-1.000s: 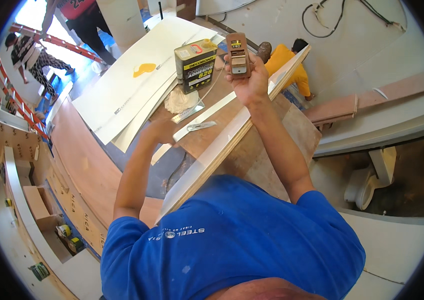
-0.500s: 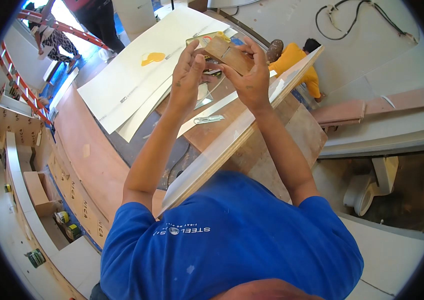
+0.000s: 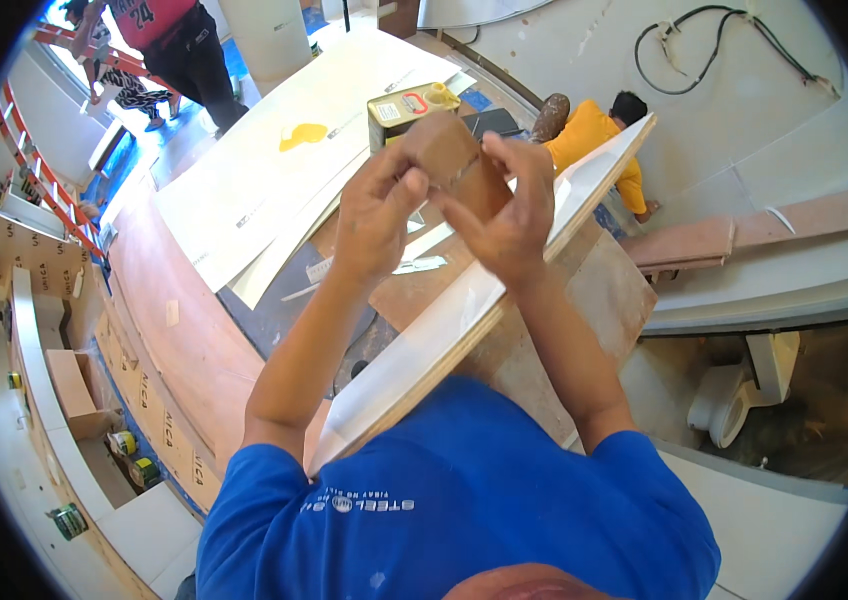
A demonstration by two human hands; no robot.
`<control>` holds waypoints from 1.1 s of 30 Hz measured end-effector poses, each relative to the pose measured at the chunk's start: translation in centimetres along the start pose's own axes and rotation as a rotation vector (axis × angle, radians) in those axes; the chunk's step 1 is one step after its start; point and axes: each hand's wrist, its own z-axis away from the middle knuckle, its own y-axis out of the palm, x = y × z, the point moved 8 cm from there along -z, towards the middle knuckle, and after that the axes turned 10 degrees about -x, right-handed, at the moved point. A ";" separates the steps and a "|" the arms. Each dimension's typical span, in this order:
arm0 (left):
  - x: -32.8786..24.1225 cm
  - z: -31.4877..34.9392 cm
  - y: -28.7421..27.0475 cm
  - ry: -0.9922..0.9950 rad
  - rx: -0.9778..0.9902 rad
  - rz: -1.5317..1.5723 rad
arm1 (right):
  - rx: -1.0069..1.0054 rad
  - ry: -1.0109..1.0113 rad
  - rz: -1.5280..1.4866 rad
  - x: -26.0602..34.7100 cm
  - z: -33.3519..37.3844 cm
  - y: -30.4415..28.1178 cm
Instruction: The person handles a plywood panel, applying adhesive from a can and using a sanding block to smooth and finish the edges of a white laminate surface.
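Note:
Both hands hold a wooden hand plane (image 3: 474, 178), a brown block with a slot across its face, raised above the work surface and tilted. My left hand (image 3: 372, 220) has its fingers closed on the plane's left end. On the other side, my right hand (image 3: 519, 215) grips it with thumb and fingers. Beneath my forearms, a long white-faced board (image 3: 414, 352) with a layered plywood edge runs diagonally, close against my blue shirt. A utility knife (image 3: 422, 265) lies just past the board, below the plane.
Behind the plane stands a rectangular tin can (image 3: 391, 112), near a yellow spill (image 3: 302, 136) on white sheets (image 3: 234, 205). A co-worker in yellow (image 3: 584, 130) crouches at the far right. Another person (image 3: 179, 50) stands at upper left by a red ladder (image 3: 39, 170). A toilet (image 3: 734, 400) sits lower right.
The plane has come lower and turned in my hands, its slotted face now tilted more steeply. More of the tin can shows behind it. The standing person has come further into view.

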 end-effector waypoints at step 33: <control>2.8 0.5 1.1 -0.256 -0.211 0.144 | 0.218 0.027 -0.062 -0.1 1.1 2.1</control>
